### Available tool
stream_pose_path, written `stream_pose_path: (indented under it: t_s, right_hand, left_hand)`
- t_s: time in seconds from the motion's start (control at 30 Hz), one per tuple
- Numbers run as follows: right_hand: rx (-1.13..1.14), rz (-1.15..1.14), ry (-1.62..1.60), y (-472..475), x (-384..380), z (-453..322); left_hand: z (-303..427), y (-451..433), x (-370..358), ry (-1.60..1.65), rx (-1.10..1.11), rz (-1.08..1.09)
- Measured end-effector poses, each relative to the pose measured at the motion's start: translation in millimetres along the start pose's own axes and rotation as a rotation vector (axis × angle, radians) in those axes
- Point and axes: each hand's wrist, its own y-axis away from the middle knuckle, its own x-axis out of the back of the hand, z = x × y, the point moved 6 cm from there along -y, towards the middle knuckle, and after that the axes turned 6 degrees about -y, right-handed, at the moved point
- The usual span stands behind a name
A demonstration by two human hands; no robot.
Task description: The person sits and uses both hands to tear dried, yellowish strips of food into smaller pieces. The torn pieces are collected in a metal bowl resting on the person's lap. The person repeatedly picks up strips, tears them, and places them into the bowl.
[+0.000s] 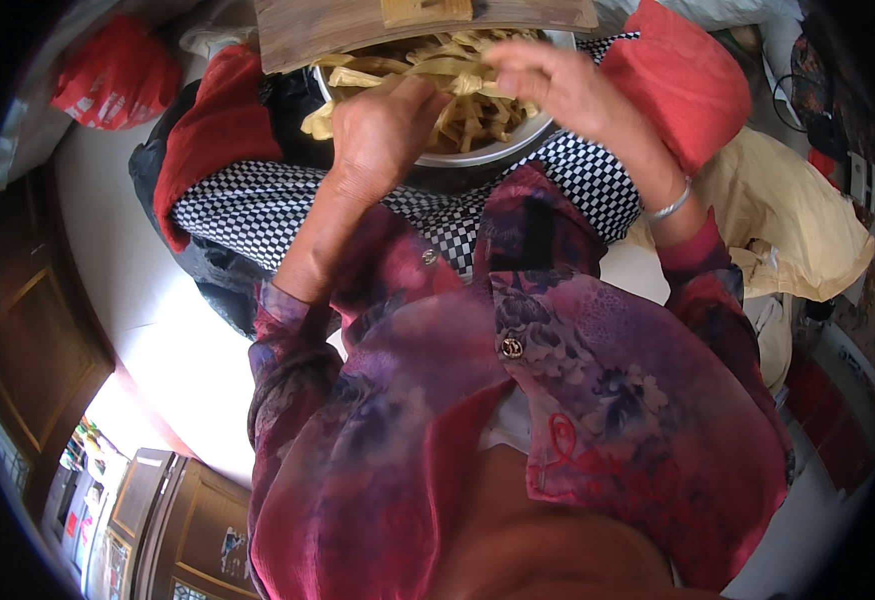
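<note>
A white basin point(499, 155) before me holds a heap of pale yellow, ribbon-like strips point(475, 124). One strip is tied in a knot point(467, 82) between my two hands. My left hand point(385, 131) is over the basin's near left side, with thumb and fingers pinched on a strip beside the knot. Blurred by motion, my right hand point(569, 86) is at the right of the knot, its fingers bent above the strip's end. Whether it grips that end cannot be made out. More strip ends point(319, 122) stick out past the basin's left rim.
A wooden board point(325, 37) with a small wood block point(426, 10) covers the basin's far side. Checkered cloth point(242, 206) covers my lap. A red plastic bag point(116, 75) is at far left, a cream-coloured bag point(790, 217) at right. Brown panelled doors point(44, 352) stand at left.
</note>
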Motion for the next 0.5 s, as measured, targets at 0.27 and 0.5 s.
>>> stream_pose_path:
  t_s: [0.27, 0.5]
  right_hand:
    - [-0.225, -0.346, -0.541, -29, -1, -10]
    - [0.123, -0.116, -0.18, -36, 9, -23]
  left_hand:
    - [-3, -29, -11, 0.488, 0.124, -0.225]
    - [-18, -37, -16, 0.817, 0.293, -0.347]
